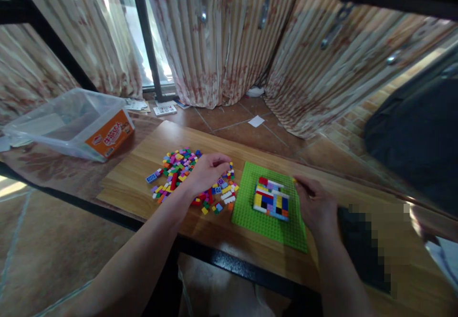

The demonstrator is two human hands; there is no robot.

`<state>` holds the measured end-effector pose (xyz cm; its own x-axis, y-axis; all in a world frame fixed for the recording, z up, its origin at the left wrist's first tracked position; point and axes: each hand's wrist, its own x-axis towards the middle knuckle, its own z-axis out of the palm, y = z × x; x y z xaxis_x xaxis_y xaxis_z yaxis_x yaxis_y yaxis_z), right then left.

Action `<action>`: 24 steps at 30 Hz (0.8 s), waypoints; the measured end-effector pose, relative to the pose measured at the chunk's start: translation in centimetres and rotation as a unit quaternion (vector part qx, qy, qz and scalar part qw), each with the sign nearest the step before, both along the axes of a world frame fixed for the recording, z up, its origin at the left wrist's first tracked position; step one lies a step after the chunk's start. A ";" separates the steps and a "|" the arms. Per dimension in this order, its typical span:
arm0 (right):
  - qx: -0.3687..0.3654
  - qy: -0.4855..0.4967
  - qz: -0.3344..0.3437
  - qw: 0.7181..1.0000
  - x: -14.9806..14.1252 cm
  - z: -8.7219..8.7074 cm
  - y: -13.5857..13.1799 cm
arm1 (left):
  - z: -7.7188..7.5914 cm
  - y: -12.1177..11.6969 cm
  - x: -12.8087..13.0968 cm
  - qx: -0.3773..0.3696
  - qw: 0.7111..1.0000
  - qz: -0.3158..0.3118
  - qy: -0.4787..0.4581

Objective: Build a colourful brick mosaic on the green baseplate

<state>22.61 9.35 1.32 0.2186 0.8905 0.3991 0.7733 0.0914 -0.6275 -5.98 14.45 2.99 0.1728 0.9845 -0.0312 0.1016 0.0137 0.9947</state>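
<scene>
A green baseplate [257, 221] lies on a wooden board, with a small block of coloured bricks [271, 198] built on its middle. To its left is a loose pile of small coloured bricks [179, 169]. My left hand [206, 171] rests over the right side of that pile, fingers curled down and pinching among the bricks; what they hold is hidden. My right hand [315, 205] lies at the baseplate's right edge, fingers curled, with a small yellow piece showing at the fingertips.
A clear plastic tub [71, 123] with an orange label stands at the left back. The wooden board [143, 154] sits on a low table. A dark object [361, 245] lies right of my right hand. Curtains hang behind, papers lie on the tiled floor.
</scene>
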 end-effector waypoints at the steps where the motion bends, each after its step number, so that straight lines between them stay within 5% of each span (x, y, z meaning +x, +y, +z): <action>1: -0.008 -0.004 0.000 1.000 0.6 -0.2 0.1 | 0.0 0.0 0.0 0.000 1.000 0.000 0.000; 10: -0.060 -0.007 0.072 0.996 0.0 -0.3 0.3 | 0.2 0.0 0.1 -0.007 1.000 0.000 0.016; 24: -0.063 -0.011 0.076 0.995 0.1 -0.2 0.1 | 0.1 0.0 0.0 0.013 0.999 0.000 0.033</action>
<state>22.75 9.41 1.10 0.0691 0.9558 0.2858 0.7703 0.1309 -0.6241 -6.02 14.48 3.04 0.1714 0.9851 -0.0161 0.1674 -0.0130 0.9858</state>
